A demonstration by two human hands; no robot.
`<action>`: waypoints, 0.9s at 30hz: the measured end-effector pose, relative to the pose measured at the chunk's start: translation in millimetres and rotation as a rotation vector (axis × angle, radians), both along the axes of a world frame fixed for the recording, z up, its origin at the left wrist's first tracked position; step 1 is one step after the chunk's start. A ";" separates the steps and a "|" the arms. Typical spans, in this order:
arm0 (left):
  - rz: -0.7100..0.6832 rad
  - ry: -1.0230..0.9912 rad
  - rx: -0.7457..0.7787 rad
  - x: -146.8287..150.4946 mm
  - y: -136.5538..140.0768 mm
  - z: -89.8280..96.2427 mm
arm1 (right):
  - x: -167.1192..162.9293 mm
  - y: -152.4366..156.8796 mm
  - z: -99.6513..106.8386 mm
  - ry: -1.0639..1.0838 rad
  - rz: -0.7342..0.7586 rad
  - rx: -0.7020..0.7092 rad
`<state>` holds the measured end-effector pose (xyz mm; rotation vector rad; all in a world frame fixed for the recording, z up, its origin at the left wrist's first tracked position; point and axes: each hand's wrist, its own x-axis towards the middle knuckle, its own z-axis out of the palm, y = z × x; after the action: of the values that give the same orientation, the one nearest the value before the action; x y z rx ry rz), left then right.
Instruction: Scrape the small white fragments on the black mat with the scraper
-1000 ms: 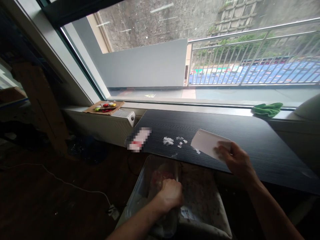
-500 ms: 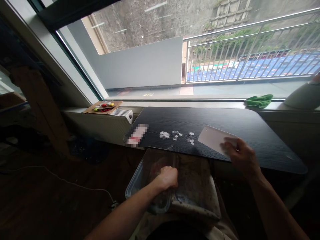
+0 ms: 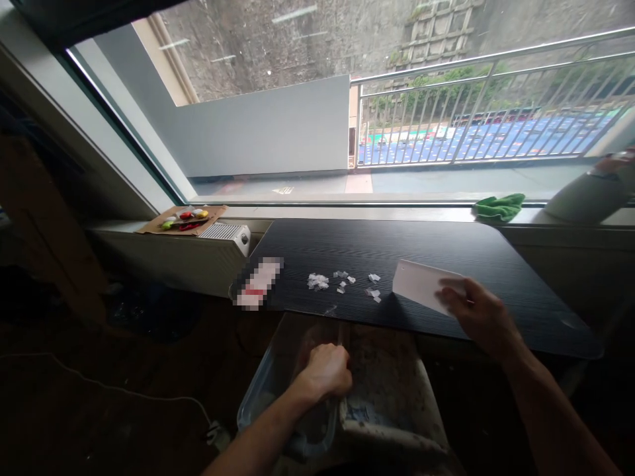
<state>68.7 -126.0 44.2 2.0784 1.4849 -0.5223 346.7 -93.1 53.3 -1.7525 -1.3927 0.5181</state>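
My right hand (image 3: 479, 314) is closed on one end of a flat white plastic sheet (image 3: 421, 285), thumb on the near face. The sheet has a small hole in its far left corner and is tilted over the dark table (image 3: 421, 241), casting a shadow. Just left of it lie small white scraps (image 3: 373, 294), with a denser pile of scraps (image 3: 318, 281) further left. My left hand (image 3: 327, 370) is closed in a fist on the right rim of a clear plastic box (image 3: 268, 380), below the table's front edge. Its fingertips are hidden.
A stained, light-coloured stool (image 3: 391, 390) stands beside the box. At the table's left end lies a blurred-out flat item (image 3: 258, 284). A green cloth (image 3: 499, 207) and a pale rounded container (image 3: 585, 195) sit on the windowsill. Cardboard with colourful items (image 3: 186, 220) rests above the radiator (image 3: 169, 254).
The view has shifted, so the table and window sit further left and the table lower. My right hand still holds the white plastic sheet, and my left stays on the box rim.
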 end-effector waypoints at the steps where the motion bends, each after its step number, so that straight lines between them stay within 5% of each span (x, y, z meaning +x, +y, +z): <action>1: 0.010 -0.020 0.002 -2.9 0.9 0.0 | -1.8 -0.1 -1.7 -0.012 -0.015 0.007; 8: 0.069 -0.038 0.040 -21.6 2.2 -1.2 | -19.2 -2.2 3.3 0.057 0.045 0.031; 27: 0.049 -0.009 0.034 -12.0 -7.9 -1.8 | -27.2 -8.8 -1.8 0.149 0.116 -0.044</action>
<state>56.7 -133.9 42.4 2.0623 1.5460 -0.4715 319.5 -101.9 51.4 -1.6383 -1.3917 0.7320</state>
